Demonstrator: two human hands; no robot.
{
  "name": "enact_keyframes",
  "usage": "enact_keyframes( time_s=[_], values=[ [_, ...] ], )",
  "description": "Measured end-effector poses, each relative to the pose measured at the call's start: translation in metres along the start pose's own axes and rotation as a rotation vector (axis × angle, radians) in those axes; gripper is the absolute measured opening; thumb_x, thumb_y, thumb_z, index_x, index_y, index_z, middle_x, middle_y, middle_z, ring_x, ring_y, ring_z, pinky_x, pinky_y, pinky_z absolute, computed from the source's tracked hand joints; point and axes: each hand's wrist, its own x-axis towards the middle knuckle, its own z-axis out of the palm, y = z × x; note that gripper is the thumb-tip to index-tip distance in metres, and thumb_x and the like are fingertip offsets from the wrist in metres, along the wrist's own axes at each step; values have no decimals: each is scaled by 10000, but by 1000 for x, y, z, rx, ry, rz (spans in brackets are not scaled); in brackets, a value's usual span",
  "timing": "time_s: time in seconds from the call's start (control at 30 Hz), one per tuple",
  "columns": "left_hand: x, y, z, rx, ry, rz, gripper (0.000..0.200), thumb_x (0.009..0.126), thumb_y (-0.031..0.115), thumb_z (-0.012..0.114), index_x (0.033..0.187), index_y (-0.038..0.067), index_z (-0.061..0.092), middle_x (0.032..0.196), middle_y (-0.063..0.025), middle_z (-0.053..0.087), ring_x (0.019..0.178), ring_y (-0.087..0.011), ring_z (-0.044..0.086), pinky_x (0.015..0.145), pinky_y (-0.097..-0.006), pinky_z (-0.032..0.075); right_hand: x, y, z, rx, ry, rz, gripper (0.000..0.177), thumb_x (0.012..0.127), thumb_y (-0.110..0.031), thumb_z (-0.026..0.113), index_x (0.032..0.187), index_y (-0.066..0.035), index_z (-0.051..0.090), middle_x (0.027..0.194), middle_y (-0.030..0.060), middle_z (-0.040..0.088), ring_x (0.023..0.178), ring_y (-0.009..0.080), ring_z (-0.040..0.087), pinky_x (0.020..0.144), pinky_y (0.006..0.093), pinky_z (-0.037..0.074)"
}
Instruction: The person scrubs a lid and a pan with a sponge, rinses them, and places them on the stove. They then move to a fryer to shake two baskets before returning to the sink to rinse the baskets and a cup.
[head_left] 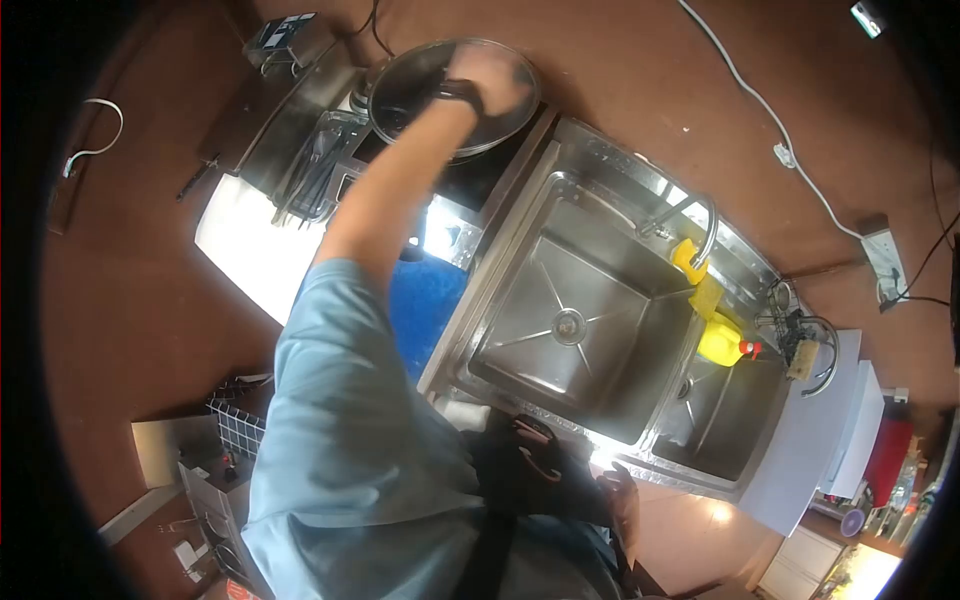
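Note:
My left arm, with a dark band at the wrist, stretches over a large round pan (400, 120) at the top of the view. Inside it is my left hand (490, 82), smeared by motion, so its fingers and anything in them cannot be made out. Low on the other side, my right hand (622, 500) hangs beside the dark apron (520, 480), close to the sink's front edge. Its fingers look loosely apart, partly in shadow, with nothing visible in them. Beneath the pan lies a dark stove top (480, 185).
A steel double sink (510, 300) with a curved faucet (712, 225) is right of the stove. Along it stand a yellow bottle with a red cap (720, 342) and a yellow sponge (706, 297). A blue panel (425, 310) fills the space below the stove.

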Motion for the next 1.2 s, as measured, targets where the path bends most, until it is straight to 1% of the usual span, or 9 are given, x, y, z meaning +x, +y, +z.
enact_keyframes(
  time_s=[0.23, 0.37, 0.43, 0.5, 0.67, 0.87, 0.93, 1.1, 1.2],
  values=[
    [-12, -108, 28, -59, -208, -387, 442, 897, 310, 574, 1258, 64, 639, 1169, -245, 672, 1129, -401, 637, 983, -458, 500, 36, 18, -11, -133, -41, -46, 558, 861, -163, 761, 1348, -25, 526, 1121, 188, 690, 966, 300, 707, 815, 380, 574],
    [-70, -44, -66, -47, 79, -167, 424, 905, 296, 611, 1255, 64, 554, 1037, -236, 699, 980, -427, 664, 861, -508, 522, 73, 15, -26, -209, -64, -182, 503, 863, -143, 764, 1303, -33, 549, 1080, 129, 698, 956, 241, 699, 849, 357, 549],
    [-101, 1, -108, -43, 93, -76, 418, 919, 325, 620, 1242, 69, 553, 956, -222, 707, 922, -409, 674, 797, -493, 536, 143, 36, -47, -650, -34, -733, 416, 887, -280, 737, 1177, -29, 576, 998, 106, 681, 880, 203, 663, 806, 347, 530],
    [-134, 57, -141, -81, -1, -46, 414, 916, 328, 632, 1242, 80, 572, 933, -203, 710, 886, -380, 683, 758, -482, 540, 163, -58, -68, -222, -88, -345, 509, 893, -321, 700, 1294, -51, 544, 1002, 117, 664, 881, 220, 650, 808, 368, 527],
    [-211, 170, -113, -209, -149, 132, 425, 864, 327, 717, 1210, 89, 646, 851, -180, 709, 688, -352, 689, 623, -423, 546, 298, -200, -118, -163, 314, -557, 622, 916, -254, 642, 1457, -38, 422, 1390, 231, 534, 1296, 355, 521, 1069, 405, 420],
    [-252, 256, -12, -304, -498, 18, 464, 880, 355, 679, 1261, 98, 611, 881, -215, 708, 839, -378, 697, 760, -463, 553, 450, -272, -93, -356, 544, -1047, 530, 922, -213, 533, 1421, -49, 457, 1373, 232, 546, 1276, 387, 517, 1069, 430, 433],
    [-256, 271, 27, -329, -546, -35, 475, 887, 351, 668, 1287, 106, 589, 907, -216, 709, 870, -392, 690, 791, -482, 547, 474, -266, -75, -267, -9, -688, 490, 909, -207, 515, 1380, -75, 494, 1261, 232, 619, 1198, 391, 574, 1033, 443, 462],
    [-262, 291, 88, -397, -577, -96, 457, 889, 341, 664, 1267, 97, 584, 928, -208, 711, 881, -400, 684, 792, -493, 546, 398, -234, -76, -1027, -271, -635, 483, 896, -182, 520, 1368, -83, 498, 1255, 226, 623, 1186, 376, 585, 1036, 446, 461],
    [-265, 295, 99, -390, -543, -103, 435, 885, 324, 670, 1242, 90, 584, 934, -201, 712, 887, -398, 684, 788, -496, 546, 412, -233, -80, -317, 325, -718, 541, 894, -136, 536, 1418, -40, 444, 1461, 203, 461, 1297, 358, 503, 1097, 417, 412]
  ],
)
